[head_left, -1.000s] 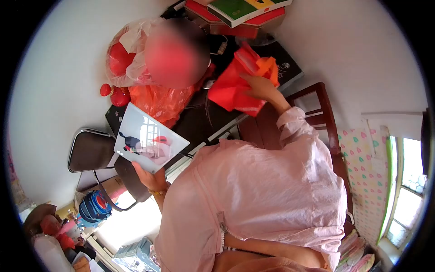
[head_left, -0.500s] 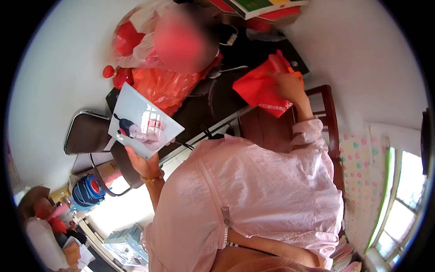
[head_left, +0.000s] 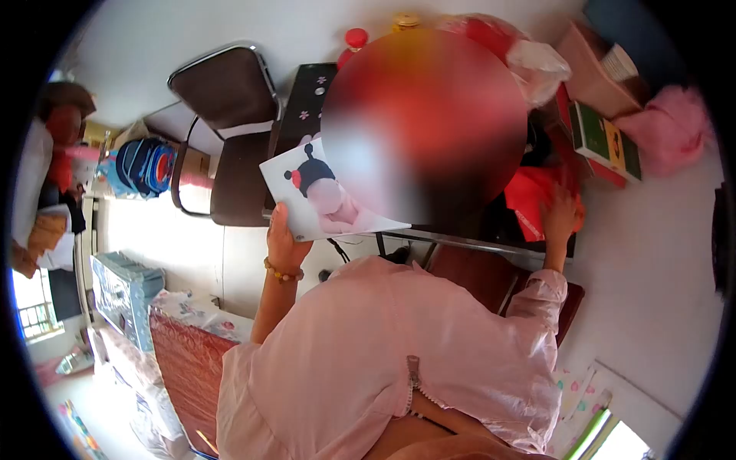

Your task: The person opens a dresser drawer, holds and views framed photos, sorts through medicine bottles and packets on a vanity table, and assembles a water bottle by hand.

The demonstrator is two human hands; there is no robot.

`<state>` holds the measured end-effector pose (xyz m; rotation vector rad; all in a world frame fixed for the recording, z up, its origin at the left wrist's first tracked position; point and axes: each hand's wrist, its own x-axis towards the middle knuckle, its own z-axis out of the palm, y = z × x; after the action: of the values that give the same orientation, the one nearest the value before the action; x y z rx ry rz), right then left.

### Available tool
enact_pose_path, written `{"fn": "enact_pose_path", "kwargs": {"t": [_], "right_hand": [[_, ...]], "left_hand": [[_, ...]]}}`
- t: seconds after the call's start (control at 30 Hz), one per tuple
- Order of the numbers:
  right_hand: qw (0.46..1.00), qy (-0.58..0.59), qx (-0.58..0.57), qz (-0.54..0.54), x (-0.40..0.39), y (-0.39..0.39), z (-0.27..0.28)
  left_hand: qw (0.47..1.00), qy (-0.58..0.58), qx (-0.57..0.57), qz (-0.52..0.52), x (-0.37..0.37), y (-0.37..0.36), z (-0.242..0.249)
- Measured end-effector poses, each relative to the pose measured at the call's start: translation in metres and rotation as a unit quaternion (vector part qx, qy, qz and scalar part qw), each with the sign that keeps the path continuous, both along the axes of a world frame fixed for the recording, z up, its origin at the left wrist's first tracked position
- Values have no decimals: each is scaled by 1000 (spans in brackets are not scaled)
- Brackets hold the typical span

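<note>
My left hand (head_left: 287, 244), a beaded bracelet at its wrist, grips the lower left edge of a glossy photo panel (head_left: 330, 198) showing a baby in a dark knitted hat. The panel is tilted at the table's near edge, its right part lost in a blurred patch. Over at the right, my right hand (head_left: 563, 215) has its fingers bent over a red bag (head_left: 527, 198) lying at the dark table's (head_left: 305, 96) right end. An orange bit of it shows beside the fingers, whose tips are partly hidden.
A brown chair (head_left: 230, 88) stands left of the table. Books (head_left: 606, 146) and a pink box (head_left: 586, 69) sit at the back right. A large blur covers the table's middle. Farther left are a blue backpack (head_left: 146, 165) and a brown-covered surface (head_left: 188, 360).
The view has swung round, showing more of the room's left side. The red bag, raised and spread earlier, now sits lower on the table under my right hand. My left hand keeps the photo panel.
</note>
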<state>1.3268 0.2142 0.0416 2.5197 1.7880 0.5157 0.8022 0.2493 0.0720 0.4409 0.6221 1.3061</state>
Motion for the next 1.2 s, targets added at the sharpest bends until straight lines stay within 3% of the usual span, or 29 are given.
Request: {"fn": "enact_pose_path", "kwargs": {"t": [0.1, 0.17, 0.23, 0.3, 0.37, 0.53, 0.63, 0.67, 0.73, 0.87, 0.97, 1.07, 1.2], "right_hand": [[992, -67, 101, 37, -32, -7, 13], [977, -20, 185, 103, -51, -1, 15], [965, 78, 187, 168, -85, 5, 11], [947, 162, 163, 224, -145, 14, 6], [895, 321, 144, 276, -224, 22, 1], [771, 441, 33, 459, -443, 23, 4], [717, 451, -19, 530, -554, 17, 7], [698, 458, -54, 548, -587, 14, 10], [668, 458, -99, 578, -649, 16, 14], [578, 450, -205, 649, -761, 17, 23], [526, 427, -241, 695, -837, 24, 18], [445, 428, -288, 732, -921, 29, 5], [402, 374, -347, 760, -1024, 44, -2]], "left_hand": [[999, -9, -26, 36, -37, -18, -1], [996, -17, -29, 88, -70, -32, -11], [965, 236, 41, 102, -113, -49, -43], [989, -100, 4, 107, -135, -59, -17], [987, -46, 4, 154, -166, -76, -3], [970, -67, 1, 236, -270, -137, 0], [956, -68, 46, 281, -333, -189, -7], [937, 33, 73, 340, -348, -206, -4], [919, -27, 23, 392, -381, -239, 0], [871, -46, 54, 486, -423, -290, -2], [813, -45, 23, 580, -447, -301, 10], [799, -2, 45, 600, -489, -315, -12], [760, -16, 29, 649, -552, -297, -3]]}}
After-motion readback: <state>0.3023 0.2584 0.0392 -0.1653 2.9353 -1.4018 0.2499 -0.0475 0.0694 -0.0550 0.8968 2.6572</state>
